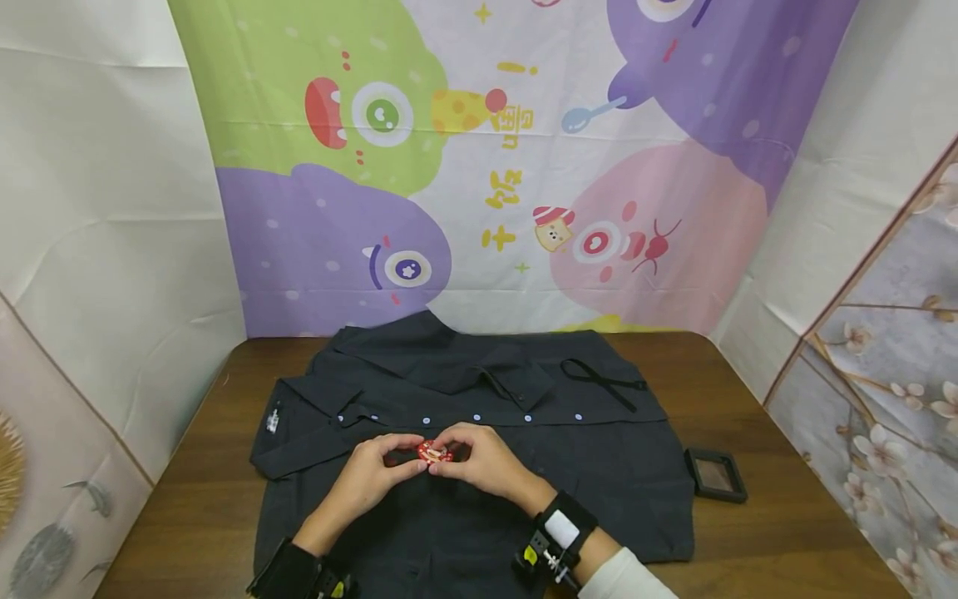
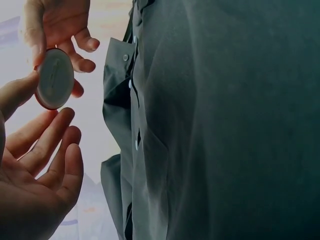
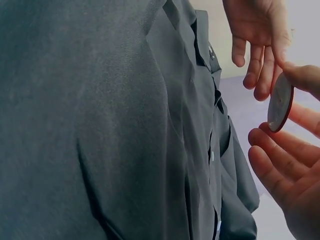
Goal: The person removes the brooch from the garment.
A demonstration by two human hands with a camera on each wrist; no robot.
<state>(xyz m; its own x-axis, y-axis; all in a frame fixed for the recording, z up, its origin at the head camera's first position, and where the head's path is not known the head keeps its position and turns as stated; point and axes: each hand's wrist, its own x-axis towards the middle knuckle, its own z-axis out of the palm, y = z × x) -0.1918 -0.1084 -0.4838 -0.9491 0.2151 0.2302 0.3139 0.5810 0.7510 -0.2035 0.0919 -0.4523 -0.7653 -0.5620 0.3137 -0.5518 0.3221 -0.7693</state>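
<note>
Between my two hands is a round red pin badge, held over a dark shirt. Its pale back, with a thin pin across it, faces the left wrist camera. My left hand pinches the badge's edge, thumb against the near side and fingers curved around. From the opposite side my right hand grips the rim with thumb and forefinger. The other fingers of both hands stand loosely bent away from it. Spread flat on the table, the shirt shows a row of small white buttons running across it.
A small black square frame lies on the brown wooden table to the right of the shirt. On the shirt's upper right rests a thin black strap. A cartoon-printed cloth hangs behind the table.
</note>
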